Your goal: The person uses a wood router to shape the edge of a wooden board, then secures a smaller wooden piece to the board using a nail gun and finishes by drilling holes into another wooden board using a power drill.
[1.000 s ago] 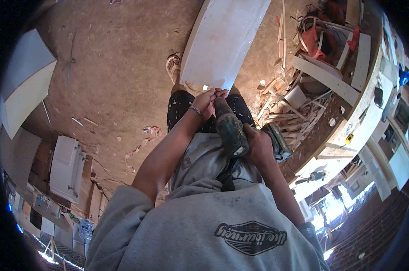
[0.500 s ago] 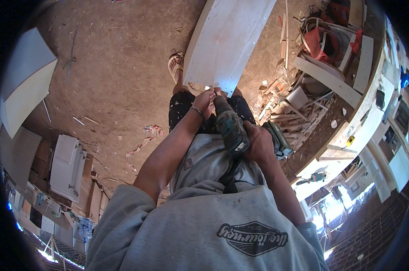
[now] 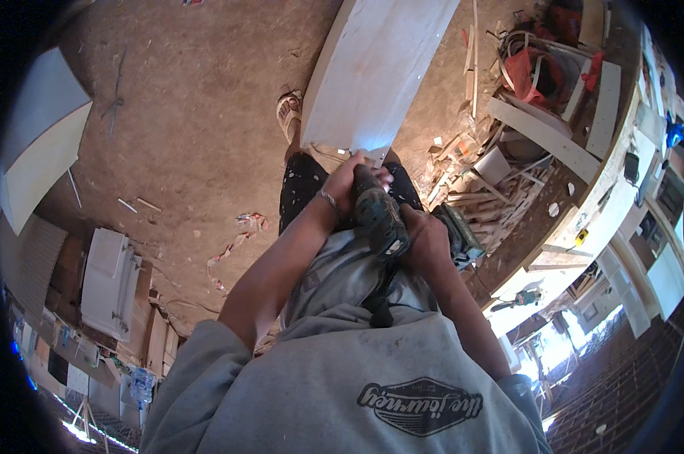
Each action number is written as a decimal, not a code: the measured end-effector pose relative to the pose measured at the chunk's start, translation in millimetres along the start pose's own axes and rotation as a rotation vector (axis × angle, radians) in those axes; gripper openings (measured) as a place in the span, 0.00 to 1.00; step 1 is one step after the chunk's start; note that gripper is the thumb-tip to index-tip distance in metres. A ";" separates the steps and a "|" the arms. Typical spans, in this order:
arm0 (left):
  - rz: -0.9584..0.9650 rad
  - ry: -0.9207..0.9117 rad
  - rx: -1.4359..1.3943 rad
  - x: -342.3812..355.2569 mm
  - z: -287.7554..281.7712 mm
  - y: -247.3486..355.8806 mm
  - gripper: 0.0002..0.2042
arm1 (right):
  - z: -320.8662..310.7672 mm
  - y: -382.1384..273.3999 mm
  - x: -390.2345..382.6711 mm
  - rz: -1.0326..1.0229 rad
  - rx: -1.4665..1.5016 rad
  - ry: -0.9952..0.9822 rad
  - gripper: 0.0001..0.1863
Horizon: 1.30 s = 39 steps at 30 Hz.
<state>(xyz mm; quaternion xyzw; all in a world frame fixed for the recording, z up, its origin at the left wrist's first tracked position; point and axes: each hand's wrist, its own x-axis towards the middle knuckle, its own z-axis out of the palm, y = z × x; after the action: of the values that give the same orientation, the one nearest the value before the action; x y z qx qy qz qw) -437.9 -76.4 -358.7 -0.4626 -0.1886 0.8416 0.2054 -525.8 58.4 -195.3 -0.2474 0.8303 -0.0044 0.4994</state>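
A long pale panel [image 3: 380, 76] stretches away from me, its near end between my knees. My right hand [image 3: 426, 238] is wrapped round the handle of a cordless drill [image 3: 381, 221], whose nose points at that near end. The drill's green and black battery [image 3: 458, 236] sticks out to the right of my hand. My left hand [image 3: 345, 183] is closed at the drill's nose, against the panel's end. Its fingertips show on the right side of the nose. What they grip is hidden, and so is the drill's tip. A bright light patch falls on the panel there.
Wood offcuts [image 3: 500, 178] heap up on the right, beside a red bag [image 3: 535, 76] and loose strips. A workbench [image 3: 561, 250] curves along the right, bearing a power tool [image 3: 517, 300] and a yellow tape measure [image 3: 581, 237]. White panels [image 3: 109, 284] stand at left.
My left hand has shifted round the drill's nose, and its fingertips now show on the right side. The drill has turned slightly, and its rear end is a little further left.
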 end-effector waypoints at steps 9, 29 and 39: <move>0.082 0.131 0.154 -21.9 24.2 -16.1 0.12 | -0.4 -5.9 -2.6 0.001 -0.003 0.012 0.18; 0.128 0.115 0.312 -17.9 15.7 -5.7 0.11 | 9.6 -13.8 1.8 0.013 -0.042 0.046 0.19; 0.140 0.092 0.309 -15.1 10.2 -1.9 0.12 | 12.9 -15.9 8.7 0.039 -0.068 0.029 0.19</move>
<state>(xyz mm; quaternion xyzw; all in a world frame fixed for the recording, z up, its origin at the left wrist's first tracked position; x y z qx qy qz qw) -438.9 -84.0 -342.0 -0.4753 -0.0148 0.8509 0.2233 -512.0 43.9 -204.9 -0.2478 0.8418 0.0300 0.4786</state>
